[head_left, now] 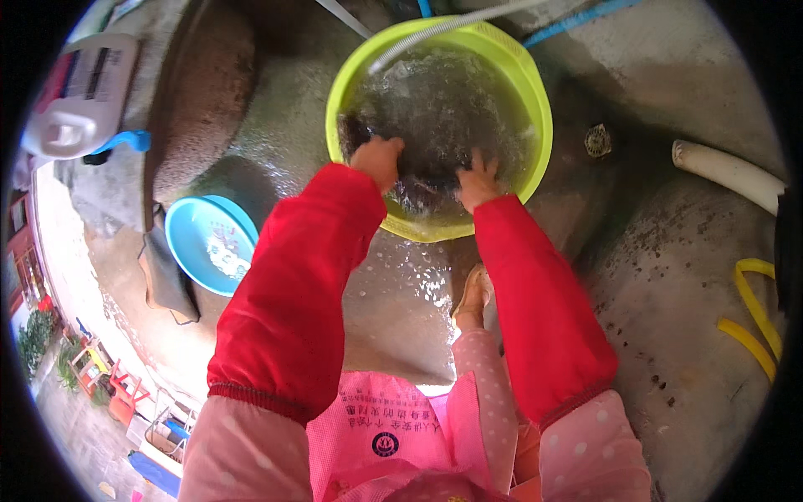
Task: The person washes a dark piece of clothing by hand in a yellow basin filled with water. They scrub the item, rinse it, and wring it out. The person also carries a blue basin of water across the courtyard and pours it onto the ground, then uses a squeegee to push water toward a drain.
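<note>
Your left hand (378,161) was in the near-left part of the basin, back uppermost, fingers loosely bent, tips down at the water. Your right hand (480,180) was near the right side, a couple of fingers a little apart and pointing away from you. Whether either set of fingers had closed on anything, could not tell; water and glare hid the tips.

The dark, sodden, soft-looking mass (422,191) lay in the water between your hands, toward the near side, with a dark patch also just left of your left hand. Its outline was blurred.

Edges: the round yellow-green plastic basin (542,125) had its near rim just below both wrists, your long red sleeves (293,276) reaching in over it. The far half of the cloudy, churned water gave the widest room. There the pale ribbed hose (456,27) crossed the far rim, its end above the water at far left.

Outward: a light-blue round plastic bowl (201,243) left of your left sleeve; a round floor drain (597,140) off the right rim; a thick white pipe (728,174) farther right, well apart.
</note>
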`<action>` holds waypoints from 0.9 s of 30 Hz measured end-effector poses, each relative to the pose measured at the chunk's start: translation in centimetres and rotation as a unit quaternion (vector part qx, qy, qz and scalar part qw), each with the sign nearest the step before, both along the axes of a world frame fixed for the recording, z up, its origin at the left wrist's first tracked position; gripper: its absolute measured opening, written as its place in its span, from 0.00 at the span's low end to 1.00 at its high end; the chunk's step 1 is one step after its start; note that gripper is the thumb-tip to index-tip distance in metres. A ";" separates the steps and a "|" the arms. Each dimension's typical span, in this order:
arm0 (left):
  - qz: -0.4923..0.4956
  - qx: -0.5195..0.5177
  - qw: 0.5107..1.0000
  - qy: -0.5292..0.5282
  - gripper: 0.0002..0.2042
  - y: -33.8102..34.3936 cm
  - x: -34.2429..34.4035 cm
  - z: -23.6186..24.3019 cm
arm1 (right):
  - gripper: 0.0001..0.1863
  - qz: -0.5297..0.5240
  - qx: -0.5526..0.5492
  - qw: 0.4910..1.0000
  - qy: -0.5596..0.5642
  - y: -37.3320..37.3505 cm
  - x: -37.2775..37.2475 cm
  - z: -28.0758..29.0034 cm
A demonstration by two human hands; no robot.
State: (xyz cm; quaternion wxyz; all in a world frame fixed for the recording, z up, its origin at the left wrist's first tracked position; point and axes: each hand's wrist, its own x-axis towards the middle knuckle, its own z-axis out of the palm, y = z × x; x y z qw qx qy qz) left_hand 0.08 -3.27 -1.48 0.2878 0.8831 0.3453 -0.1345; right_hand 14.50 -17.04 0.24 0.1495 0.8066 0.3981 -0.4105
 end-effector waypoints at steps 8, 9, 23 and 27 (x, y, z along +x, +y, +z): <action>0.461 -0.372 0.747 -0.302 0.12 -7.4 -9.8 9.0 | 0.17 -0.041 0.301 0.951 0.052 -8.5 -3.4 5.4; 0.505 -0.426 0.693 -0.289 0.14 -8.7 -10.7 10.8 | 0.20 -0.111 0.299 0.944 0.083 -8.9 -5.1 7.6; 0.383 -0.526 0.651 -0.391 0.49 -19.9 -13.4 32.6 | 0.20 -0.225 0.473 0.814 0.252 -14.0 -17.7 34.3; 0.385 -0.519 0.637 -0.421 0.43 -18.4 -12.6 39.9 | 0.18 -0.220 0.504 0.798 0.246 -13.2 -17.4 40.8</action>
